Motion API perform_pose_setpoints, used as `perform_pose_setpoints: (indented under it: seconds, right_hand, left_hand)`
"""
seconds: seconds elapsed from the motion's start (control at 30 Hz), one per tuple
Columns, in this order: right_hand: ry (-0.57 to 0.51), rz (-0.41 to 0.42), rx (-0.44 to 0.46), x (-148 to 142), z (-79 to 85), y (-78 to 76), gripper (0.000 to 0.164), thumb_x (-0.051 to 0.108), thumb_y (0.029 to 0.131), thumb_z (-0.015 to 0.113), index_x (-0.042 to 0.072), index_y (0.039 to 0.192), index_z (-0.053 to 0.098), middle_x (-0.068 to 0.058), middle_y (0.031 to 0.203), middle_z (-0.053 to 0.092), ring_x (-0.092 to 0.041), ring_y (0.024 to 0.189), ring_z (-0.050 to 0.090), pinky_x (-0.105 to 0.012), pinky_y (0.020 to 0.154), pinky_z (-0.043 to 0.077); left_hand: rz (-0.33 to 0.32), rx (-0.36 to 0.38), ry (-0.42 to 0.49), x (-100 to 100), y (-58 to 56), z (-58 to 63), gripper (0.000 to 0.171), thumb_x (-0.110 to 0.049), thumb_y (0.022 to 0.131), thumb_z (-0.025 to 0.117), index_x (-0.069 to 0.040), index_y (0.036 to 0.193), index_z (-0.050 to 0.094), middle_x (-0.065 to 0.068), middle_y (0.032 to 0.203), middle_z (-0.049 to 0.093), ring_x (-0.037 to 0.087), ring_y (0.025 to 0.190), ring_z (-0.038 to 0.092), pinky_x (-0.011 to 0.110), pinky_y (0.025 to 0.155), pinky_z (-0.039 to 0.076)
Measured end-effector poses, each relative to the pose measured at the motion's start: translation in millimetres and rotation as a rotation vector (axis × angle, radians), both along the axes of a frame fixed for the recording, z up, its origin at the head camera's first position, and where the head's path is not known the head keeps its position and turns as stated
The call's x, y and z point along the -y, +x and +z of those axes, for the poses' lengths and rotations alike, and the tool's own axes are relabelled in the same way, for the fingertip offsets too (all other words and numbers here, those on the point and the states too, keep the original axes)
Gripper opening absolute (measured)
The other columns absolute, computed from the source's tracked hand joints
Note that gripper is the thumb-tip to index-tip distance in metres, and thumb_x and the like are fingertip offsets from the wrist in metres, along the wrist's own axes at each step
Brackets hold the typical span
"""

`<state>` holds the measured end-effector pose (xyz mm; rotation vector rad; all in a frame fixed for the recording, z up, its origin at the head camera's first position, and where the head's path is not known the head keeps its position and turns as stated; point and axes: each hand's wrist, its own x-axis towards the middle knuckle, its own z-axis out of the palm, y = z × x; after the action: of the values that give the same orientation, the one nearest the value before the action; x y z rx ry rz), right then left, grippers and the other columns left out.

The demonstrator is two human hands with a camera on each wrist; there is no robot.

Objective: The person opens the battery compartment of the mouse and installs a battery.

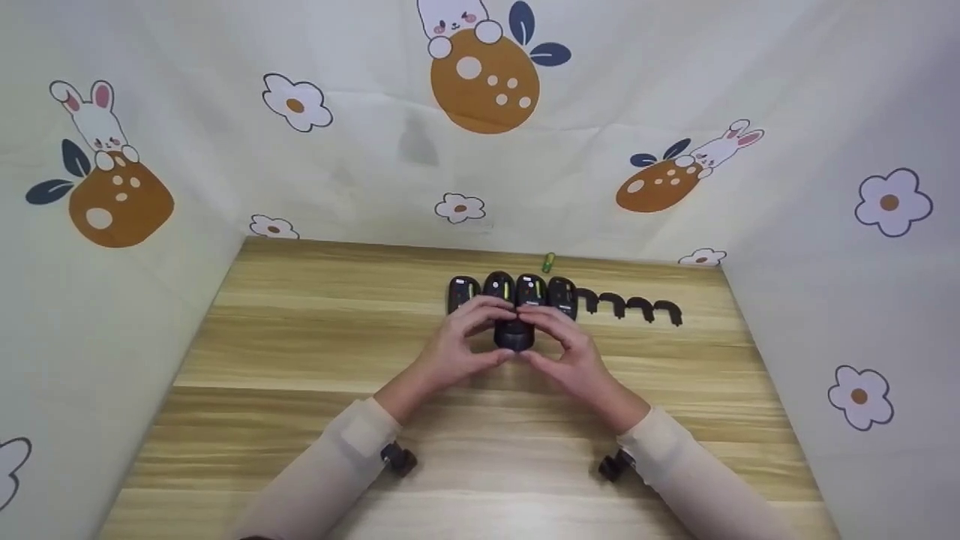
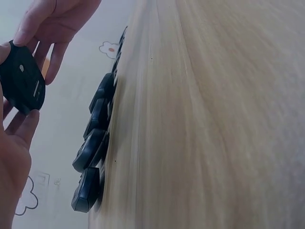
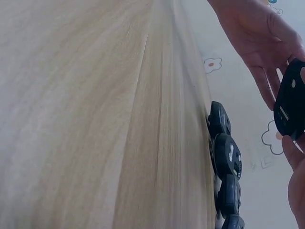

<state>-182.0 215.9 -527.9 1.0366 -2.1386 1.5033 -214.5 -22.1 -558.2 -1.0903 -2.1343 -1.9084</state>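
A black computer mouse is held between both hands above the table, its flat underside facing the wrist cameras. My left hand grips its left side with fingers and thumb; my right hand grips the right side. In the left wrist view the mouse shows a small sensor hole and a pale mark, as does the mouse in the right wrist view. Just beyond the hands, several more black mice lie side by side in a row, yellow-green strips showing on two of them.
Several black hook-shaped pieces line up to the right of the row. Behind it lies a small green battery, near the back edge of the wooden table. Printed cloth walls the table at the back and sides.
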Motion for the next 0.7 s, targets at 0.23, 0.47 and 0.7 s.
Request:
perform_pose_setpoints:
  seconds: [0.23, 0.47, 0.7]
  right_hand:
    - [-0.030, -0.004, 0.023, -3, -10.1, -4.9, 0.056, -0.020, 0.081, 0.084, -0.014, 0.134, 0.067, -0.032, 0.138, 0.067, -0.042, 0.133, 0.064, -0.037, 0.120, 0.049]
    - [0.002, -0.027, 0.051, -8, -24.7, -13.1, 0.063, -0.022, 0.080, 0.079, 0.000, 0.139, 0.070, -0.020, 0.143, 0.068, -0.038, 0.133, 0.064, -0.039, 0.122, 0.048]
    - [0.002, -0.038, 0.088, -10, -26.0, -13.8, 0.060, -0.017, 0.086, 0.077, 0.007, 0.141, 0.072, -0.011, 0.143, 0.070, -0.034, 0.135, 0.064, -0.043, 0.122, 0.049]
  left_hand:
    - [0.017, -0.018, 0.001, -2, 1.5, 1.2, 0.057, 0.007, 0.082, 0.092, -0.004, 0.135, 0.074, 0.012, 0.143, 0.066, 0.034, 0.135, 0.064, 0.037, 0.111, 0.057]
    - [0.033, -0.033, -0.013, -2, 2.3, 3.3, 0.055, 0.005, 0.085, 0.091, -0.009, 0.135, 0.075, 0.004, 0.141, 0.068, 0.027, 0.134, 0.065, 0.037, 0.109, 0.059]
    - [0.061, -0.081, -0.039, -2, 1.7, 4.1, 0.052, -0.001, 0.086, 0.093, -0.010, 0.135, 0.075, 0.003, 0.139, 0.070, 0.026, 0.130, 0.067, 0.035, 0.106, 0.061]
